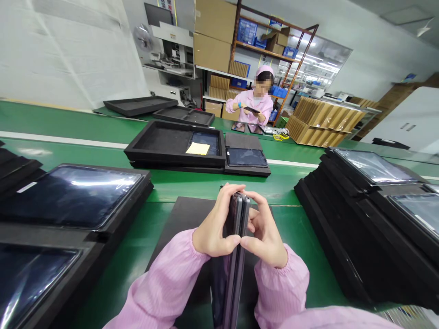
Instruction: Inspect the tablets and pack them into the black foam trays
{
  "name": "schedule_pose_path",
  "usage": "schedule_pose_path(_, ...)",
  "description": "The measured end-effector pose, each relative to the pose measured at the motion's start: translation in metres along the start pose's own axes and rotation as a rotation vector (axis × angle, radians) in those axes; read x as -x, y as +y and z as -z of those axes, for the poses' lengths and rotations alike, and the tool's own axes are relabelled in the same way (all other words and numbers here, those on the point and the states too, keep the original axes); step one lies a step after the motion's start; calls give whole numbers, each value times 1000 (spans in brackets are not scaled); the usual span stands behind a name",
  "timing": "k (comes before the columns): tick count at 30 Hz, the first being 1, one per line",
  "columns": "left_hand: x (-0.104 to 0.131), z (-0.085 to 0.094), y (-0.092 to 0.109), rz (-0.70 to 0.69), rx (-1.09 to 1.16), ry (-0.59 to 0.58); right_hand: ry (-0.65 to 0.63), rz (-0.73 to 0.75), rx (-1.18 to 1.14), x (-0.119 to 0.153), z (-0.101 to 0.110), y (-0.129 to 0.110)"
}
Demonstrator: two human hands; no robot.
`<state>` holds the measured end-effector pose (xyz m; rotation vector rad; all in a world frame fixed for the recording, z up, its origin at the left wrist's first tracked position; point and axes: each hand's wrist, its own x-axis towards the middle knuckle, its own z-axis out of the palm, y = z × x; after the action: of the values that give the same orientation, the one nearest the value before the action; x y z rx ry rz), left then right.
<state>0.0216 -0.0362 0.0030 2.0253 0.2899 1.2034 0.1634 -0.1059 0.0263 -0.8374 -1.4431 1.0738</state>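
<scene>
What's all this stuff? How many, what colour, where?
Held tablets: two, dark grey, upright, front middle
Mat: one, black, below them
Bench: one, green, all across
Trays: many, black, left, right and beyond
Other tablets: at least six, dark, in trays
Paper: one, yellow, far middle tray
Worker: one, in pink, across bench
Rack: one, rusty brown, behind worker
Bins: several, blue, on rack
Cardboard packaging: several pieces, brown, right of worker
Big boxes: two, brown, left of rack
Fan: one, greyish, far left
Sleeves: two, pink, below hands
Left hand: one, bare, at tablets' left
Right hand: one, bare, at tablets' right

Mfg. workshop: green bench [281, 185], 1 uniformed co-wkr [263, 103].
</scene>
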Motion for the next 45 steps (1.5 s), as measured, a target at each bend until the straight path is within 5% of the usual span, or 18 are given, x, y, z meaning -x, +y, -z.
schedule_pose_path(5,2,3,1,-109,-76,-97,61,14,-58,2,4,10)
schedule_pose_path(10,2,-3,7,-67,-19,-48,118,27,-126,6,0,18)
schedule_pose_path(17,-2,-6,15,16,14,57,138,20,-147,6,-13,1)
schedule_pose_path(34,4,-14,22,2,-48,161,191,68,-122,11,-21,1)
schedule_pose_path(39,8,-29,12,-7,-106,299,243,108,-137,6,-16,5)
schedule_pose_path(45,19,-42,7,-32,-165,418,297,21,141,5,-18,-9)
